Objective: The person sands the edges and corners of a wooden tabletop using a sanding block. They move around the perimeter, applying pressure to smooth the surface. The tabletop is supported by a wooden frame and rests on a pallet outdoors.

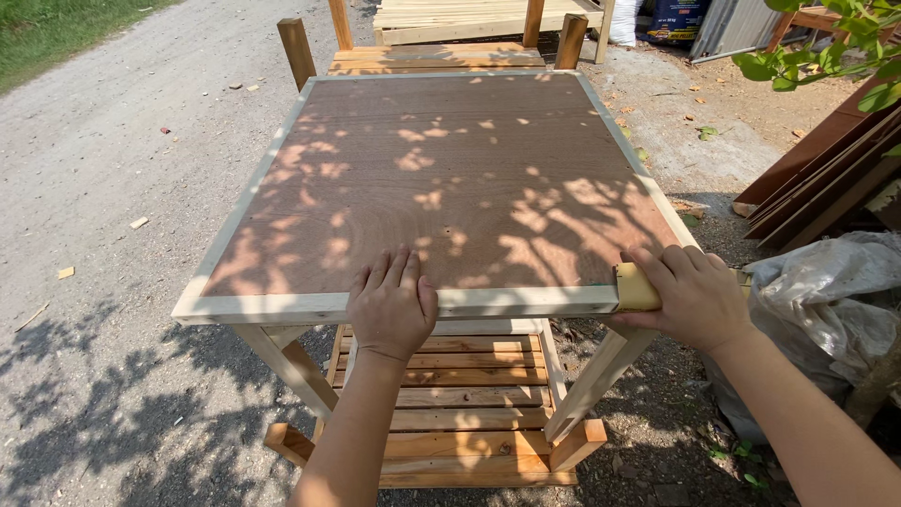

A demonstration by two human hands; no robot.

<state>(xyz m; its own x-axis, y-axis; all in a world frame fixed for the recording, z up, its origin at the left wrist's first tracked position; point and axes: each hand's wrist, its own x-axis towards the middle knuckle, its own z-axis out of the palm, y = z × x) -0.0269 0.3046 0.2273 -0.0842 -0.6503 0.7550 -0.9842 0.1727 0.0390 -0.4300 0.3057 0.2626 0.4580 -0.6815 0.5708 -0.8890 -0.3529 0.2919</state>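
Out in a sunlit yard of gravel and packed dirt, with leaf shadows flickering across everything, stands a newly built wooden table. Its tabletop (441,178) is a reddish-brown plywood panel framed in pale timber, with a slatted shelf (460,404) below between the legs. More pale wooden frames stand beyond its far end, and a crumpled grey tarp (826,300) lies to the right.

The left hand (392,305) lies flat on the near edge, its fingers (389,272) close together and pointing away across the panel, palm pressing down on the pale rail.

The right hand (690,296) sits at the near right corner, its fingers (657,268) curled over a folded piece of yellowish sandpaper (636,289), pressing it against the rail. The sandpaper is wrapped over the edge, directly beneath those fingers and peeking out on their inner side. The near rail runs left to right, so its long bare stretch lies to the left of the sandpaper, toward the left hand. The right hand is the one on it; the left is well apart.
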